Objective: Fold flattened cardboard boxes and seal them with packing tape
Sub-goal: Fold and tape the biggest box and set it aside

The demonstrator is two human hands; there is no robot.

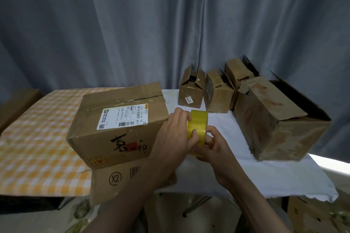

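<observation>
Desk first, then: white cloth on my right half, orange checked cloth on the left, and everything for the job spread across both. Biggest item on it is the box with the shipping label, sitting closed right in front of me; its top flaps are down and meet along the seam, but I can't tell whether fresh tape is across that seam yet. Tucked under its near edge, a flat piece of cardboard marked X2 hangs off the desk, so by my reckoning that one is not yet folded up. Over on the right stands a worn box with its top flap raised, unsealed. Behind it, along the curtain, three small boxes stand in a row with their flaps up too, so those look formed but not closed. Now the roll of yellow tape: it's up off the desk, just beside the labelled box, between both hands. My left hand grips the roll from the side, and my right hand pinches at its near edge, seemingly hunting for the loose end. Sealing is what's left, I'd say.
</observation>
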